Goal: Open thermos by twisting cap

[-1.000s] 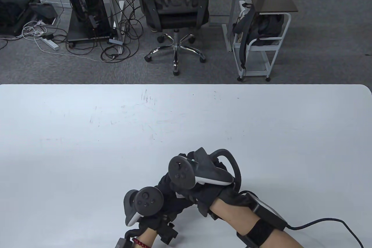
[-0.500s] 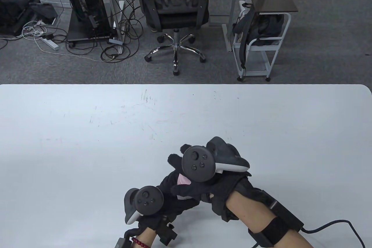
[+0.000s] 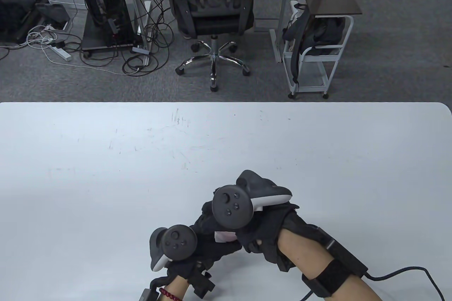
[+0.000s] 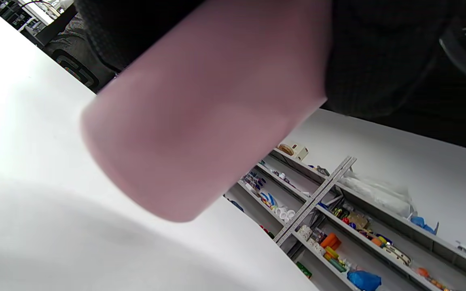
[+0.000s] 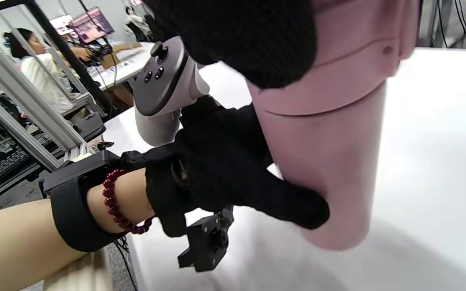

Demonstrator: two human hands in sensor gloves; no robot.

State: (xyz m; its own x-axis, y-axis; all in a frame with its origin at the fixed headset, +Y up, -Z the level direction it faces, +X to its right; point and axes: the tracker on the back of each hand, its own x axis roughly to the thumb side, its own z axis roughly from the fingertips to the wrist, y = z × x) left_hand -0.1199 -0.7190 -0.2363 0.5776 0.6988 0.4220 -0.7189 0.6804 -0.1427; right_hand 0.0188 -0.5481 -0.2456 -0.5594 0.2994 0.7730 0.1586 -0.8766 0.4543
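Note:
A pink thermos (image 5: 330, 161) stands upright on the white table (image 3: 106, 174) near its front edge. In the table view only a small pink patch of the thermos (image 3: 224, 236) shows between the two gloves. My left hand (image 3: 208, 244) grips the thermos body from the left; its gloved fingers (image 5: 257, 194) wrap around the lower body. My right hand (image 3: 243, 223) grips the pink cap (image 5: 358, 60) from above, and its glove covers most of the cap. The left wrist view shows the thermos body (image 4: 200, 121) close up and blurred.
The table's far edge (image 3: 226, 103) lies well beyond the hands. A cable (image 3: 406, 272) runs from my right forearm strap toward the right. An office chair (image 3: 212, 15), a small cart (image 3: 317, 32) and computer gear stand on the floor behind the table.
My right hand has turned on the cap: its tracker swung from pointing left to facing up, then shifted slightly left and toward me. The left hand stayed where it was on the body.

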